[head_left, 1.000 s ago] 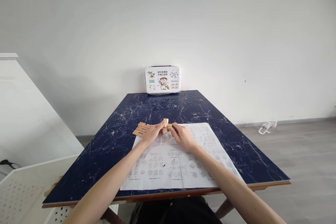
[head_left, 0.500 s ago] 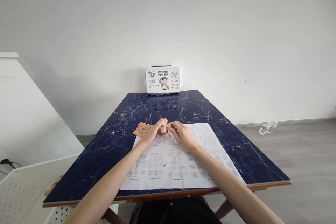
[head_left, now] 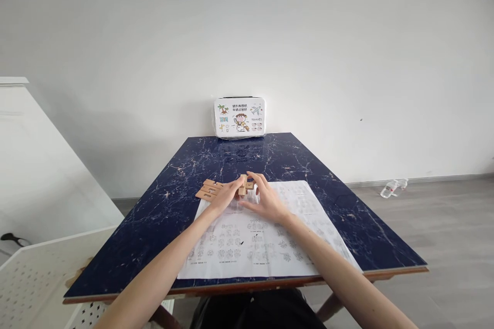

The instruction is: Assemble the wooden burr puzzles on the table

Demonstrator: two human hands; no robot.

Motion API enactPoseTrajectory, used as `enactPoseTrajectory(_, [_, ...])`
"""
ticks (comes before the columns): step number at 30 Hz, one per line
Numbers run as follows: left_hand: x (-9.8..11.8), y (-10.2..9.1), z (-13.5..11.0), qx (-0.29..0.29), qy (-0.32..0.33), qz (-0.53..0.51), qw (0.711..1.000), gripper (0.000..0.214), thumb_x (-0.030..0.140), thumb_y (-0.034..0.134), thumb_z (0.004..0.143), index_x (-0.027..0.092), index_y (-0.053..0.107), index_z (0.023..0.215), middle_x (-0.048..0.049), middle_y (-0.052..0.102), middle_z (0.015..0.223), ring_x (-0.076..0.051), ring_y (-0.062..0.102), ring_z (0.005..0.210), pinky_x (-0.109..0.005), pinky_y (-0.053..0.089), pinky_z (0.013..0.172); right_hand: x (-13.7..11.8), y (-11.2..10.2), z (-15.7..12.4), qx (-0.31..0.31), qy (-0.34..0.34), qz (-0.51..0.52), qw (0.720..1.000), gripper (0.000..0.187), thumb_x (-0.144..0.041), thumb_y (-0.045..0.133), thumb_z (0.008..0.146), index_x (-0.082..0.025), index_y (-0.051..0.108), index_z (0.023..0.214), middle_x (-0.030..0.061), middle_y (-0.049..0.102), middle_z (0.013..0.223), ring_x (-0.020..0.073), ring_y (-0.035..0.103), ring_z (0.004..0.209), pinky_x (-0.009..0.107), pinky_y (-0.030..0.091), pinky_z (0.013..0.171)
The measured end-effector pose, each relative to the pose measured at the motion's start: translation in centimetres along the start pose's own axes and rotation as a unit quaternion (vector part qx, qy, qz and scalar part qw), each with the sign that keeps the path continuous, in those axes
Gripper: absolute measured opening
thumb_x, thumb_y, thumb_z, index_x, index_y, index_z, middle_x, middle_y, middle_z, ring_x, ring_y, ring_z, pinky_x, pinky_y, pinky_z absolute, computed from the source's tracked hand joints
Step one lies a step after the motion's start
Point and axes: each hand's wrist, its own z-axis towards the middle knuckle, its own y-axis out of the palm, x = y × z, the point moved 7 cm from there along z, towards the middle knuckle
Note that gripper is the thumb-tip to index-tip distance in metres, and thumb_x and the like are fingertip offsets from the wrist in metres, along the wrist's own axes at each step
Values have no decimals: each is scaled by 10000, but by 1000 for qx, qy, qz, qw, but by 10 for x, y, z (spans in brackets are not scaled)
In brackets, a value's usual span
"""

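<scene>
Both my hands meet over the far edge of a printed instruction sheet (head_left: 266,236) on a dark blue marble table (head_left: 162,216). My left hand (head_left: 224,196) and my right hand (head_left: 266,198) pinch a small wooden puzzle assembly (head_left: 244,184) of crossed notched sticks, held just above the sheet. The right hand's fingers curl over the top of it. Several loose notched wooden pieces (head_left: 208,189) lie flat just left of my left hand.
A white tin case (head_left: 239,117) with cartoon travel pictures leans on the wall at the table's far edge. A white perforated basket (head_left: 34,277) stands at the lower left. A plastic bottle (head_left: 392,187) lies on the grey floor to the right.
My right hand has lifted and its fingers have moved over the top of the wooden assembly. The left hand stays nearly where it was.
</scene>
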Motion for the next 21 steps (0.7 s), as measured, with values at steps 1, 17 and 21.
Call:
enactPoseTrajectory(1, [0,1,0,-7,1,13,1000,565,708,426,931,200,601,757,-32,607,735,-205,546,714,-308,413,667,1,1,0,0,-2,2,1000,871,-556,713,868,-312,261,1572,164,464,1450,260,643,966,421,568,786])
enactPoseTrajectory(17, [4,-4,-1,6,-8,3,1000,522,670,486,925,190,610,762,-29,625,758,-199,579,725,-306,430,677,2,-6,3,53,-28,13,998,520,-436,703,897,-260,498,1341,128,602,1245,271,627,1028,415,548,834])
enactPoseTrajectory(21, [-9,-9,4,27,-32,-79,996,556,710,505,907,173,635,843,-63,663,832,-190,622,711,-301,489,657,5,-9,3,71,-10,12,997,536,-451,701,898,-257,478,1345,129,590,1241,272,629,1029,399,555,784])
